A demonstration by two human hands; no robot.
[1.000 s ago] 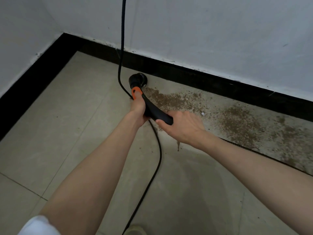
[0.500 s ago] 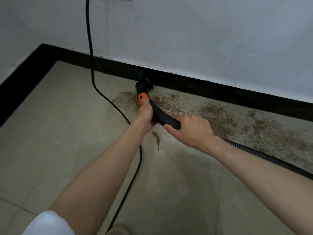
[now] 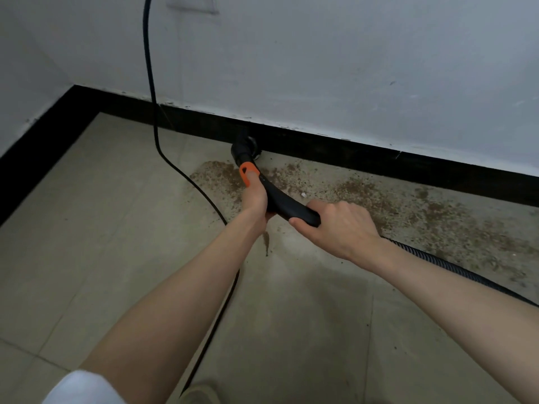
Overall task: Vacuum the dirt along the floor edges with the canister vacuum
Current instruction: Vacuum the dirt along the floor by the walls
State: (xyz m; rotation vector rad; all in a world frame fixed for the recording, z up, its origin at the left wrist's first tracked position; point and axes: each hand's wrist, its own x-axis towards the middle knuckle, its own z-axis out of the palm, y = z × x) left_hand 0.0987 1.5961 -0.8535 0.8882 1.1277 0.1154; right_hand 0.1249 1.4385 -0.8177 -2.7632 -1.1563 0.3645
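Observation:
Both hands hold the curved black vacuum handle (image 3: 287, 204). My left hand (image 3: 255, 199) grips it near the orange collar (image 3: 248, 172); my right hand (image 3: 338, 225) grips its rear end. The round black nozzle (image 3: 244, 148) presses against the black baseboard (image 3: 379, 161). Brown dirt (image 3: 423, 214) lies scattered on the beige tiles along the baseboard, from left of the nozzle to the far right. The ribbed black hose (image 3: 455, 272) trails from under my right wrist toward the right edge. The canister itself is out of view.
A black power cord (image 3: 151, 83) hangs down the white wall from a socket plate (image 3: 192, 4), crosses the floor left of the nozzle and passes under my left forearm. The room corner (image 3: 75, 88) lies at the left. A shoe tip (image 3: 201, 393) shows at the bottom.
The nozzle has moved from the open tile up to the baseboard and to the right of the cord, into the dirt patch. Both hands kept their grip on the handle.

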